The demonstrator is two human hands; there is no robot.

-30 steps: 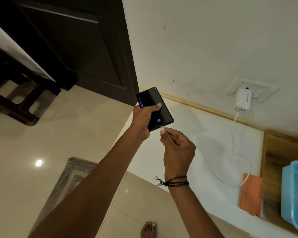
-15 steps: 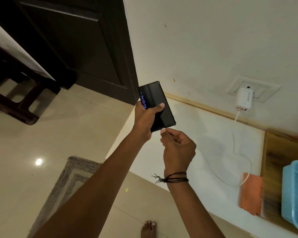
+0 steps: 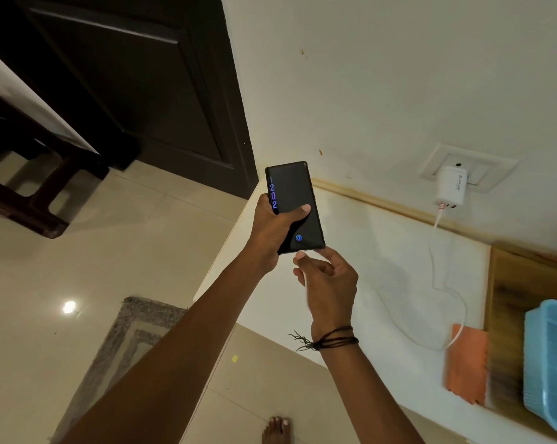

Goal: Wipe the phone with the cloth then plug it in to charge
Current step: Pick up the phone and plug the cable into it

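My left hand (image 3: 272, 232) grips a black phone (image 3: 295, 190) upright above the white counter (image 3: 383, 251), thumb across the screen. The screen glows with blue digits and a blue fingerprint icon. My right hand (image 3: 327, 283) pinches the end of the white cable right at the phone's bottom edge; the plug tip is hidden by my fingers. The white cable (image 3: 447, 299) loops across the counter up to a white charger (image 3: 452, 185) in the wall socket. An orange cloth (image 3: 466, 363) lies on the counter at the right, under the cable's loop.
A light blue plastic basket (image 3: 549, 363) stands on a wooden board (image 3: 508, 296) at the far right. A dark door (image 3: 126, 84) is at upper left, a dark wooden stool (image 3: 24, 187) at left, a grey mat (image 3: 120, 347) on the tiled floor, and my bare foot (image 3: 277, 429) below.
The phone has tilted more upright and its blue fingerprint icon shows again. My right hand has kept the cable end at the phone's bottom edge.
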